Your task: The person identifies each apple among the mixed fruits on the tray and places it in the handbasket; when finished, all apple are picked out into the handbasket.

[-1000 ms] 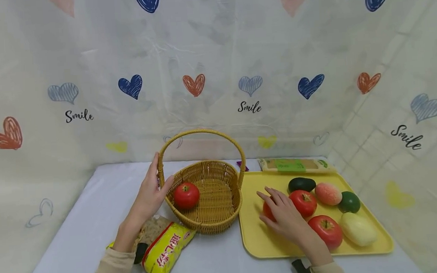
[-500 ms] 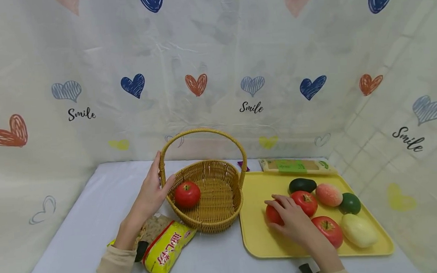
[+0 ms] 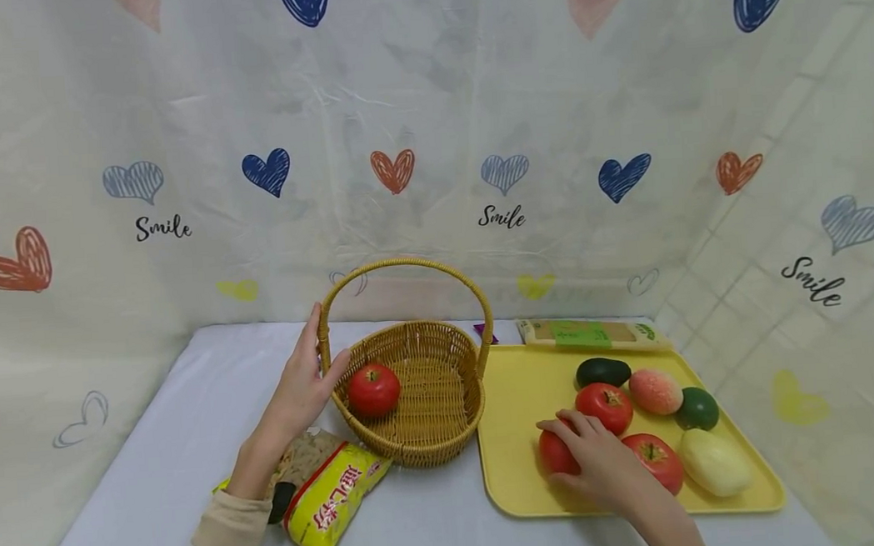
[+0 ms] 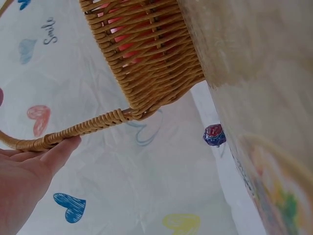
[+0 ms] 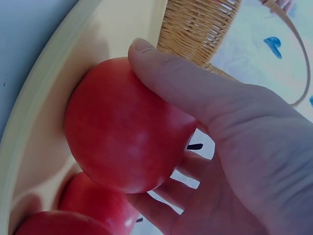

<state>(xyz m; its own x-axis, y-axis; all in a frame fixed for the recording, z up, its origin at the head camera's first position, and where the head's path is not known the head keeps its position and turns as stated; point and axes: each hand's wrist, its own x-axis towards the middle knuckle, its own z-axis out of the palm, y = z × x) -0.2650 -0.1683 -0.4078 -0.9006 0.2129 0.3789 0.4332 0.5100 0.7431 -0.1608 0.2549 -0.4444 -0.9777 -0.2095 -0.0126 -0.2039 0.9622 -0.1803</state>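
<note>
My right hand [image 3: 595,464] grips a red apple [image 5: 129,127] at the left part of the yellow tray [image 3: 512,469], thumb on one side and fingers on the other. Two more red apples, one behind [image 3: 605,407] and one nearer the front [image 3: 655,463], lie beside that hand. My left hand [image 3: 305,390] holds the left side of the wicker basket's handle [image 4: 83,127] between thumb and fingers. Inside the wicker basket [image 3: 436,452], a single red apple [image 3: 373,390] sits at the left.
The tray also bears a dark green avocado [image 3: 603,371], a pinkish peach [image 3: 655,391], a round green fruit [image 3: 697,409] and a pale yellow fruit [image 3: 715,462]. A yellow food bag [image 3: 338,500] lies beside my left forearm. Behind the tray is a long flat package [image 3: 594,333].
My right hand has closed round the leftmost apple and drawn it slightly right and toward the tray's front. The left hand and the basket have stayed in place.
</note>
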